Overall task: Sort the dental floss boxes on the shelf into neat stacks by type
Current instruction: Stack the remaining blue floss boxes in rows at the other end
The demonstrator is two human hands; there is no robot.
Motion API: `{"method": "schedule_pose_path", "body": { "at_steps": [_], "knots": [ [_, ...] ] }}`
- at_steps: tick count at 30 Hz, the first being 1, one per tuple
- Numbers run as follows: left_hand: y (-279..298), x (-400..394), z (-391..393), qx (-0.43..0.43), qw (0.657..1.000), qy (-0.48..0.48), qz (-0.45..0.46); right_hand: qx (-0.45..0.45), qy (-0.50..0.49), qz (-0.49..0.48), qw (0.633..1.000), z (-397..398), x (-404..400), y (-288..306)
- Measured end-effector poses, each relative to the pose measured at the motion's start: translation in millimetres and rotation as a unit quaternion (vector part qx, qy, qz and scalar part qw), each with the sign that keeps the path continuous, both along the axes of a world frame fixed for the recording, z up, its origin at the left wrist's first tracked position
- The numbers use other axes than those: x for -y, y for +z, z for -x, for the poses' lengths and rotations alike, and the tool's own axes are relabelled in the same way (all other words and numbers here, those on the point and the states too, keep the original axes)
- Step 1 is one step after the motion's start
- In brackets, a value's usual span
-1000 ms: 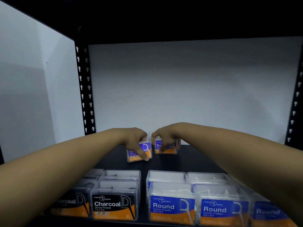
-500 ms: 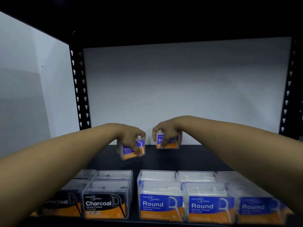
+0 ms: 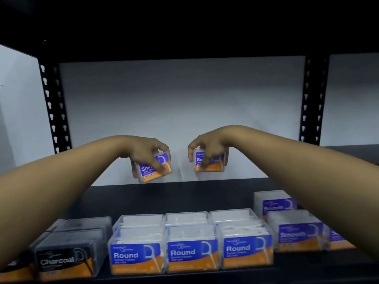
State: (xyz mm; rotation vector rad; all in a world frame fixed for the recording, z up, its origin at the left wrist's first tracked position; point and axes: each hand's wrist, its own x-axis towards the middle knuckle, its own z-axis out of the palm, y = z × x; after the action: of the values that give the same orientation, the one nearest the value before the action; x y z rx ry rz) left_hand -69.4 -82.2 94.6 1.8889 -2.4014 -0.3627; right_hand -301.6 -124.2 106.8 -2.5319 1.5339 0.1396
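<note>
My left hand point(image 3: 146, 154) grips a purple-and-orange Smooth floss box point(image 3: 157, 171) from above, tilted and lifted above the black shelf point(image 3: 184, 198). My right hand point(image 3: 207, 146) grips a second Smooth box point(image 3: 213, 163) the same way, level and also raised. On the shelf's front row stand black Charcoal boxes point(image 3: 65, 257) at the left, three blue Round boxes point(image 3: 191, 253) in the middle with more behind them, and Smooth boxes point(image 3: 297, 234) at the right, partly hidden by my right forearm.
Black perforated uprights point(image 3: 54, 111) point(image 3: 309, 99) frame the bay at left and right. A white wall point(image 3: 180, 111) closes the back. The dark underside of the upper shelf point(image 3: 184, 27) hangs overhead. Bare shelf surface lies between the front rows and the back wall.
Both hands have lifted their Smooth boxes off the shelf and spread slightly apart. The view has shifted right, bringing the Smooth boxes at the front right into sight.
</note>
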Motion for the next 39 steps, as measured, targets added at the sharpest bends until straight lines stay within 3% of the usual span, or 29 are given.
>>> {"method": "schedule_pose_path", "body": {
  "at_steps": [13, 28, 39],
  "knots": [
    [18, -10, 115, -0.022, 0.996, -0.079, 0.020, -0.024, -0.027, 0.017, 0.999, 114, -36, 16],
    [21, -10, 245, -0.012, 0.991, -0.107, 0.076, -0.024, -0.128, 0.016, 0.991, 217, -59, 13],
    [4, -7, 317, -0.065, 0.985, -0.153, 0.036, -0.110, -0.158, 0.029, 0.981, 263, -76, 0]
  ]
}}
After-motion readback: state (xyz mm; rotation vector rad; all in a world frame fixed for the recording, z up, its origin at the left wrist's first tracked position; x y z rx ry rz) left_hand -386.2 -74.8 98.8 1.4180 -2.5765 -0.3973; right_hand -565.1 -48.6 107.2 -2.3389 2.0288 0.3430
